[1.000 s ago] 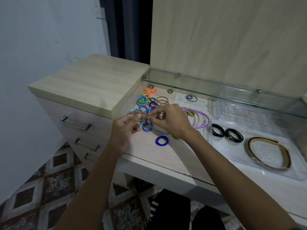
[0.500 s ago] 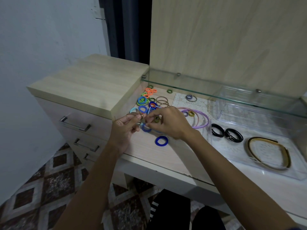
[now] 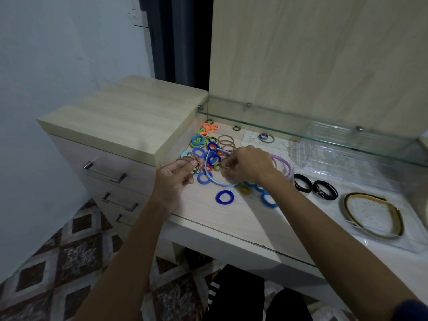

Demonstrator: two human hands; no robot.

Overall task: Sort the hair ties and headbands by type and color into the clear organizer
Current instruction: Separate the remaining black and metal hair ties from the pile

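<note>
Left hand (image 3: pixel 172 179) pinches thin brown hair ties (image 3: pixel 188 162) beside my pile of ties (image 3: pixel 208 147); right hand (image 3: pixel 246 166) pinches another over it. Clear organizer (image 3: pixel 379 237) lies well right, glass shelf (image 3: pixel 324 133) overhanging behind.

Both forearms are bare to the elbow. A dark blue sleeve (image 3: pixel 410 309) edge shows at the right arm's upper end. The legs wear black trousers (image 3: pixel 234 295) with white stripes (image 3: pixel 213 290) on the left leg.
</note>
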